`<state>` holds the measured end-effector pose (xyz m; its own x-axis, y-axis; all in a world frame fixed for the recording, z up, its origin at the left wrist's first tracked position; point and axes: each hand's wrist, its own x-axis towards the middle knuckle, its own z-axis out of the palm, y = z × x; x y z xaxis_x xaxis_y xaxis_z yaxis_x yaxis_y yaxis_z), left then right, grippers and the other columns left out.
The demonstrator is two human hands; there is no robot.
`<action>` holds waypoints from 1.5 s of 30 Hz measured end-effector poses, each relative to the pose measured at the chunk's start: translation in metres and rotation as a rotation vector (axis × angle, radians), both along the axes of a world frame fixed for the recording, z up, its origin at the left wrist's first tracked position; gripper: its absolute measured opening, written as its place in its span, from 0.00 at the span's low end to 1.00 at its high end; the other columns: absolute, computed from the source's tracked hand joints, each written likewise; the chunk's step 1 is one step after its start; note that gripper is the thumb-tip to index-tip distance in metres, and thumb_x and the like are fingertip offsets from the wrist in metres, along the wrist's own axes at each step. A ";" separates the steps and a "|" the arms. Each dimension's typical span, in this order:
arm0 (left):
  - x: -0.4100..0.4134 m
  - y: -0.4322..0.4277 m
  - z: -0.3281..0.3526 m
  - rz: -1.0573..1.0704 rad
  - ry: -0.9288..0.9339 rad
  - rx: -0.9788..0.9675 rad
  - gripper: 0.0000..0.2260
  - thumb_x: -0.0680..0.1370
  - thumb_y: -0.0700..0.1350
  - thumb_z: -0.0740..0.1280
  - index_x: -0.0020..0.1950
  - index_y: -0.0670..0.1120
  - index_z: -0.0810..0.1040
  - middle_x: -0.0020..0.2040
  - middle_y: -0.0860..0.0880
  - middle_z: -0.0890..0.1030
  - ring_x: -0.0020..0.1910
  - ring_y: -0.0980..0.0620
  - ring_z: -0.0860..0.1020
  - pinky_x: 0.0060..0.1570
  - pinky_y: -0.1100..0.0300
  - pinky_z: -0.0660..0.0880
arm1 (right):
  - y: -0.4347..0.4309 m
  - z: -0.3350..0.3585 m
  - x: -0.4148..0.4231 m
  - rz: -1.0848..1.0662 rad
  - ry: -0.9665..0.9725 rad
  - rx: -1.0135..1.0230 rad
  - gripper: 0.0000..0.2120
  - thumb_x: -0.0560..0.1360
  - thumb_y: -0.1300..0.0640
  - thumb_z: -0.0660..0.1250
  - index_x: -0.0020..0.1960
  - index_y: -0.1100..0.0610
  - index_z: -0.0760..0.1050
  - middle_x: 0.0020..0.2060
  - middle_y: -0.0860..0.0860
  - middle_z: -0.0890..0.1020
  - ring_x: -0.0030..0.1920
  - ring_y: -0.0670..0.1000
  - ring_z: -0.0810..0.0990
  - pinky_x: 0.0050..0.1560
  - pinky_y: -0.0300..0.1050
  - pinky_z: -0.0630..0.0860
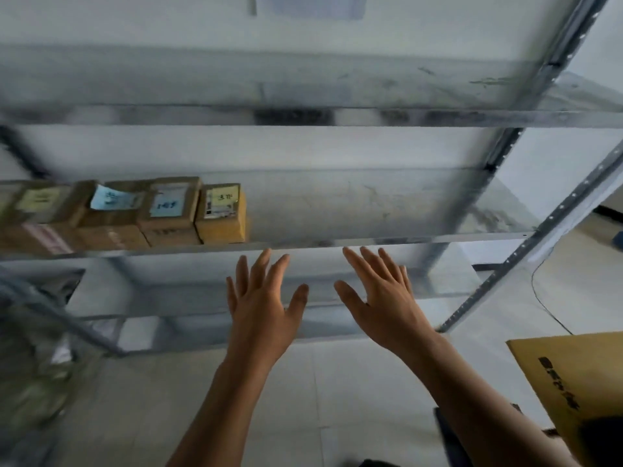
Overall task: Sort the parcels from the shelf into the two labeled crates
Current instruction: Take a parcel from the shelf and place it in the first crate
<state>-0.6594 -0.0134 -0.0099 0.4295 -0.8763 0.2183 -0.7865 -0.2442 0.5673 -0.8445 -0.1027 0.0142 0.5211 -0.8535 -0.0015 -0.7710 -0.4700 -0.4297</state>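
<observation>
The parcels [135,214] sat in a row on the metal shelf [387,210], at its left end and close to the front edge. The row ran sideways along that edge. They were brown boxes with paper notes on top, and the notes faced up. The last parcel on the right [220,214] had a yellow note. The one next to it [168,210] had a blue note. The writing was too blurry to read. The right part of the shelf was bare metal.

The left hand [259,308] was held up in front of the shelf with its fingers straight and spread wide. It held nothing. The right hand [384,298] was just beside it, also flat and spread, and it held nothing too. The fingers of both hands pointed up toward the front edge of the shelf. I could not tell if they touched it. The parcels were off to the left of both hands, not touching them.

A cardboard box [573,372] showed at the bottom right.
</observation>
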 end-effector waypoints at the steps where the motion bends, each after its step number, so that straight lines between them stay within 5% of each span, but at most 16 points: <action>1: 0.015 0.005 -0.002 0.025 0.003 -0.002 0.29 0.81 0.62 0.61 0.80 0.53 0.64 0.83 0.49 0.58 0.83 0.44 0.46 0.80 0.40 0.44 | 0.001 -0.002 0.016 0.025 0.008 0.007 0.33 0.83 0.33 0.51 0.84 0.40 0.48 0.85 0.46 0.48 0.84 0.51 0.37 0.83 0.60 0.40; 11: 0.132 0.010 -0.031 0.177 0.038 0.096 0.33 0.79 0.66 0.54 0.82 0.55 0.58 0.84 0.51 0.51 0.82 0.46 0.41 0.79 0.46 0.39 | -0.034 -0.035 0.146 0.205 -0.033 0.027 0.38 0.78 0.27 0.45 0.84 0.42 0.52 0.84 0.47 0.54 0.84 0.53 0.43 0.83 0.64 0.47; 26: 0.266 -0.212 -0.077 0.012 -0.082 0.425 0.34 0.83 0.66 0.52 0.84 0.51 0.50 0.84 0.47 0.45 0.82 0.43 0.41 0.76 0.50 0.37 | -0.188 -0.119 0.253 0.079 -0.009 0.263 0.40 0.76 0.28 0.44 0.84 0.43 0.51 0.84 0.50 0.54 0.84 0.54 0.42 0.83 0.64 0.44; 31: 0.279 -0.235 -0.106 -0.020 -0.056 0.550 0.38 0.81 0.69 0.51 0.84 0.49 0.45 0.84 0.43 0.40 0.82 0.42 0.38 0.79 0.44 0.38 | -0.211 -0.131 0.272 0.057 0.003 0.330 0.40 0.76 0.29 0.44 0.84 0.43 0.51 0.84 0.49 0.54 0.84 0.54 0.42 0.82 0.62 0.41; 39: 0.272 -0.231 -0.097 -0.115 -0.035 0.523 0.30 0.82 0.68 0.48 0.82 0.60 0.55 0.84 0.52 0.47 0.82 0.45 0.36 0.74 0.40 0.30 | -0.213 -0.142 0.275 -0.061 0.045 0.384 0.38 0.77 0.31 0.47 0.84 0.44 0.53 0.84 0.49 0.56 0.84 0.54 0.44 0.83 0.64 0.49; 45: 0.282 -0.225 -0.118 -0.209 0.095 0.273 0.18 0.84 0.53 0.62 0.74 0.56 0.74 0.79 0.53 0.63 0.82 0.47 0.50 0.74 0.36 0.62 | -0.182 -0.142 0.287 -0.218 -0.080 0.545 0.39 0.76 0.29 0.50 0.83 0.44 0.57 0.82 0.48 0.61 0.84 0.55 0.49 0.81 0.63 0.56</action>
<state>-0.3772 -0.2379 -0.1277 0.2423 -0.9678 -0.0687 -0.7824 -0.2367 0.5760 -0.5574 -0.2847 -0.1278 0.3504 -0.8280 -0.4378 -0.7805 0.0003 -0.6251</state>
